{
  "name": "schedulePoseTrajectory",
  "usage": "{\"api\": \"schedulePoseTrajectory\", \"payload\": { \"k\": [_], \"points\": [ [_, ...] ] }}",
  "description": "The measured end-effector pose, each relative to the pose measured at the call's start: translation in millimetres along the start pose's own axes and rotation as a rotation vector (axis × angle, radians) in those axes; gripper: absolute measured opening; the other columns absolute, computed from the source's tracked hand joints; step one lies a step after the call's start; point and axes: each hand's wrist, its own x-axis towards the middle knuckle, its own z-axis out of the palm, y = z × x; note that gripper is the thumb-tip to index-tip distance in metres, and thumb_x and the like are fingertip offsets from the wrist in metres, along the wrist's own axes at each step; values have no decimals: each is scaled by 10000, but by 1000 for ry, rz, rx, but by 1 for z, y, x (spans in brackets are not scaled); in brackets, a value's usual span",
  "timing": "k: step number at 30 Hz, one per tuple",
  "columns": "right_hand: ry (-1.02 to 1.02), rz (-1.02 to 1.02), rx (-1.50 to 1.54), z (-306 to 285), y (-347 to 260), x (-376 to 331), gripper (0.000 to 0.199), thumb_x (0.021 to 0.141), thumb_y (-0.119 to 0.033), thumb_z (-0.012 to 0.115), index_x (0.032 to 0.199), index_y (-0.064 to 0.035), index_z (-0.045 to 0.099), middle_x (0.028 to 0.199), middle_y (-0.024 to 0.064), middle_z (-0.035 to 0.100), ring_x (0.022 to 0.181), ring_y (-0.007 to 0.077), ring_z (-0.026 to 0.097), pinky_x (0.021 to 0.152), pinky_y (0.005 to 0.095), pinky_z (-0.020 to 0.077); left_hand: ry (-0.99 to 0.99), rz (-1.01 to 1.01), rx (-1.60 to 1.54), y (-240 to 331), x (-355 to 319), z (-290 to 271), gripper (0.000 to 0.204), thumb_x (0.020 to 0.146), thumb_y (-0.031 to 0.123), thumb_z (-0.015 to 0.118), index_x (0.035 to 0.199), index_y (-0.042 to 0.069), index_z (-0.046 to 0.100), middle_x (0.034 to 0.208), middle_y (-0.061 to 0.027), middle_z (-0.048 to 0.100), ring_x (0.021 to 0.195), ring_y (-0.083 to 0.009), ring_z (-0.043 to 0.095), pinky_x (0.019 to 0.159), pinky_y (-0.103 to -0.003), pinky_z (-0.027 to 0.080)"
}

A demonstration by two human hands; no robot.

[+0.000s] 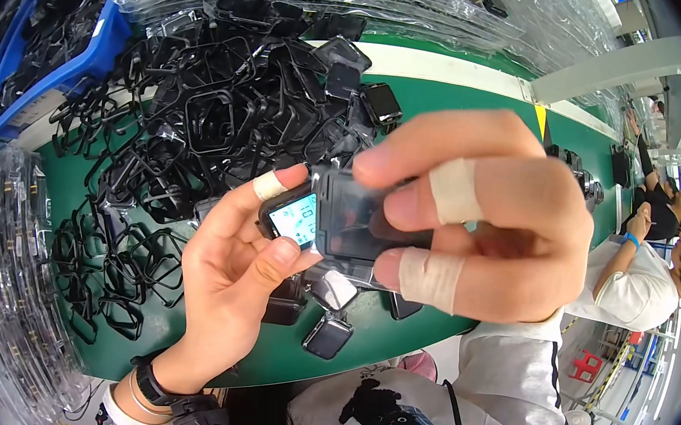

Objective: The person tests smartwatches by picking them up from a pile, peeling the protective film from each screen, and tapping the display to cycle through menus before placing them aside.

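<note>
At nine o'clock, clear plastic trays (16,259) stand in a tall stack, nested, presumably to save room at the edge of the green tabletop (370,321). Toward ten o'clock a blue bin (105,55) keeps more black parts together, and beside it a tangled heap of black frames (217,119) spreads within what looks like easy reach. Just left of centre, the left hand (229,271) is partly curled, thumb and fingertips closed on the edges of a small device (293,222); that edge grip probably serves to leave its lit screen uncovered. At the centre, a dark see-through cover (349,213) overlaps the screen's right side in this view, though whether the two touch I cannot tell. Below, near six o'clock, small square units (328,334) lie loose on the tabletop. Toward three o'clock, the right hand (494,230) pinches the cover between thumb and fingers (pale tape (452,190) wraps some of them), bent around its far side, perhaps to steady it. Farther out at three o'clock, a co-worker (639,284) in white sits.
</note>
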Motion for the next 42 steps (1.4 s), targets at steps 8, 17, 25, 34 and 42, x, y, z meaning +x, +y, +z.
{"api": "schedulePoseTrajectory", "payload": {
  "k": [8,17,25,34,42],
  "points": [
    [-39,12,-20,3,-4,-1,264,562,108,716,735,-5,552,880,140,517,884,322,598,619,300,559,-19,24,11,2,0,0,435,889,40,557,1286,-46,401,1182,-117,537,1029,-152,566,861,-283,511],
    [17,69,-66,9,-7,-2,262,539,90,727,713,-4,556,873,131,514,866,328,603,610,325,568,-33,58,29,-2,1,-4,428,879,-8,547,1278,-60,401,1202,-143,525,997,-160,583,849,-281,513],
    [-75,-34,-185,7,0,0,277,528,64,735,716,-12,547,857,143,518,819,336,621,598,342,561,-52,64,23,-3,1,-2,418,880,-32,526,1274,-73,394,1226,-177,509,1021,-201,585,861,-302,515],
    [-22,53,-143,11,-3,-2,271,540,50,743,722,-16,554,861,138,535,798,330,621,587,346,546,-48,64,10,-2,1,-1,425,882,-39,516,1281,-78,375,1238,-190,490,1068,-223,562,913,-341,500],
    [136,1116,444,3,-35,14,312,627,100,758,907,53,627,877,95,608,668,96,526,591,216,402,-90,59,-29,-4,1,-2,485,849,-93,527,1298,-80,345,1260,-186,470,1122,-253,532,949,-361,476]
  ]
}}
